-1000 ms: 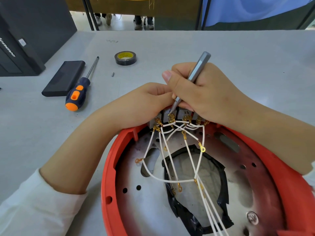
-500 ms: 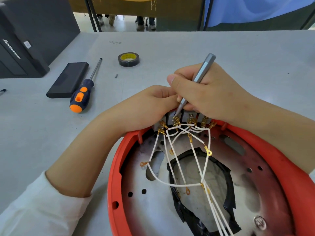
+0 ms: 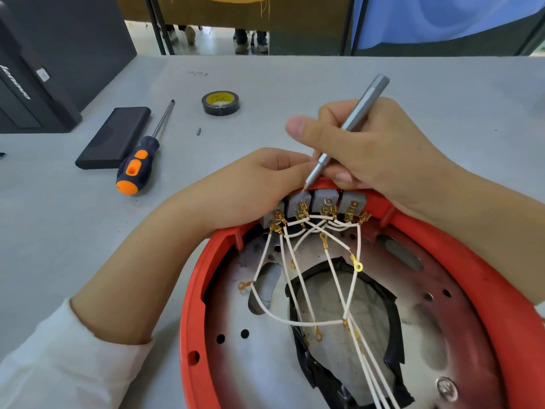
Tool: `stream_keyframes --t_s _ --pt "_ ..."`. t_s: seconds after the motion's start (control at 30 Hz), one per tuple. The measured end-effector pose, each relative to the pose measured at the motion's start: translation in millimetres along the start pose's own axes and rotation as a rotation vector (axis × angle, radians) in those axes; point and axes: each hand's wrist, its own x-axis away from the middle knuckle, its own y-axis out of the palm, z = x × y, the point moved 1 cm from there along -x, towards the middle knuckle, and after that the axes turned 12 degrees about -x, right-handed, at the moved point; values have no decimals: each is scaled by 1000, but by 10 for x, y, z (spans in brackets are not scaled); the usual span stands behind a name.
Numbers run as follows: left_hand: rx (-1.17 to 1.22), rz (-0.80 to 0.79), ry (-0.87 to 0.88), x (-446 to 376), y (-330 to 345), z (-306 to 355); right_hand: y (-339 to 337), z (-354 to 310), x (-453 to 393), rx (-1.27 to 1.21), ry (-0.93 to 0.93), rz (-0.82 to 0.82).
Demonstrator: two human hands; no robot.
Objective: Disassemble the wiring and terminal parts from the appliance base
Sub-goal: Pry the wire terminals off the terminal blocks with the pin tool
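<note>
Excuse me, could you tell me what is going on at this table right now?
A person is taking the wiring out of a red appliance base. The right hand holds a slim grey tool like a pen, its tip at the row of grey terminal blocks on the rim. The left hand steadies that rim. The white wires are still attached there.

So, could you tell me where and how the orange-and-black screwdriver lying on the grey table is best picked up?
Take the orange-and-black screwdriver by its thick ribbed handle, coming from above with fingers across its width. It lies flat, the handle nearest the person, the thin steel shaft pointing away. The flat black case lies close on its left, so approach from the right.
</note>
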Motion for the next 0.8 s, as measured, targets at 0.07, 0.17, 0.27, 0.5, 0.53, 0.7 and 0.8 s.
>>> stream_keyframes --t_s 0.07,0.17,0.27,0.5,0.53,0.7,0.8 --pt "0 9 -7 -5 -3 -5 16 -32 -24 116 35 -32" --pt "21 2 -3 -14 6 1 23 -87 -91 185 101 -58" --pt "22 -1 -4 -8 3 8 22 -113 -165 103 153 -29" --pt "-9 41 -15 -1 2 9 55 -12 -164 -6 118 64" --pt "-19 58 -23 -4 -3 -3 50 11 -149 -24 105 79" --pt "-9 43 -5 -8 -3 8 69 47 -123 -70 -40 127" --pt "20 20 16 7 -4 36 99 55 -127 37 -130 129"
